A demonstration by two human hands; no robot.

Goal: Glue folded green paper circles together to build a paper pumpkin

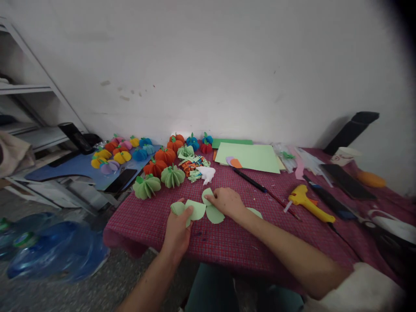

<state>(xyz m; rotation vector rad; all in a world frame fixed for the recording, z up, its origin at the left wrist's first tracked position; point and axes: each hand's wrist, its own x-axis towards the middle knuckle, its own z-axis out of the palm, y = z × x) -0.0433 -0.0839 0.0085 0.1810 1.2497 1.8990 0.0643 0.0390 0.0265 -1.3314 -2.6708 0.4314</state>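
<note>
The left hand (178, 227) is above the near edge of the table (146, 225), which is covered by a red checked cloth. Its grip is closed, with the thumb pressing folded light green paper (197, 210) against the fingers. The right hand (227, 201) is just beside it, and its grip pinches a small light green paper piece (207, 196) between thumb and fingers. Directly below this piece there is a rounded light green cutout (215, 215); whether the two are joined, I cannot tell. One more pale green piece (255, 212) is partly hidden behind the right forearm.

To the left of the hands stand two green paper pumpkins (147, 187), and behind them are orange paper pumpkins (155, 167). Near these lie coloured paper scraps (191, 164) and a crumpled white tissue (207, 174). Farther back are light green sheets (250, 157). On the right side, a black pen (250, 180) lies near a yellow glue gun (307, 201).
</note>
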